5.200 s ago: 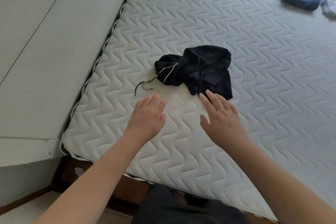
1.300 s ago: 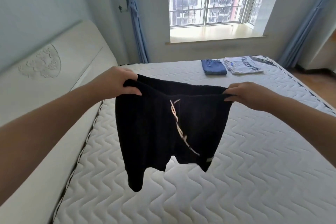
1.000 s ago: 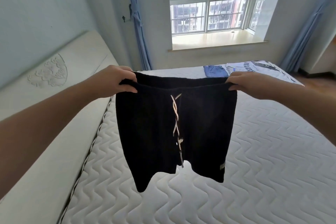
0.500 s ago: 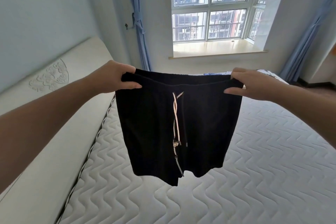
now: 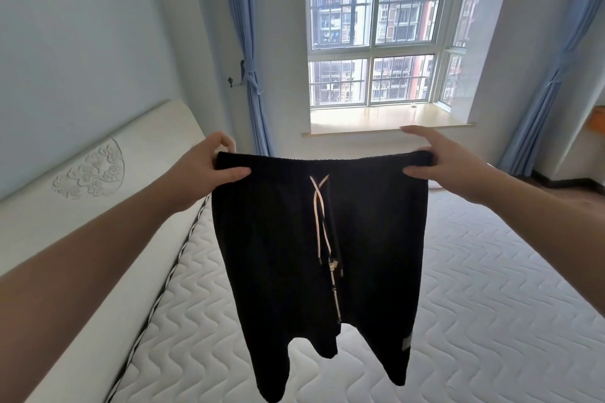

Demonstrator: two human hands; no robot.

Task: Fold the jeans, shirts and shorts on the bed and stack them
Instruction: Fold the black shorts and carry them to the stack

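Observation:
Black shorts with a pale drawstring hang spread out in the air above the bed. My left hand pinches the left end of the waistband between thumb and fingers. My right hand holds the right end, thumb in front and fingers behind. Both legs of the shorts dangle freely over the white quilted mattress. The folded clothes at the far side of the bed are hidden behind the shorts.
A cream headboard with a carved emblem runs along the left. A window with a sill faces me, flanked by blue curtains. Wooden floor shows at the far right.
The shorts lay crumpled on the mattress; both hands picked them up by the waistband. Over the last second they rose higher and spread flat, and my view tilted up.

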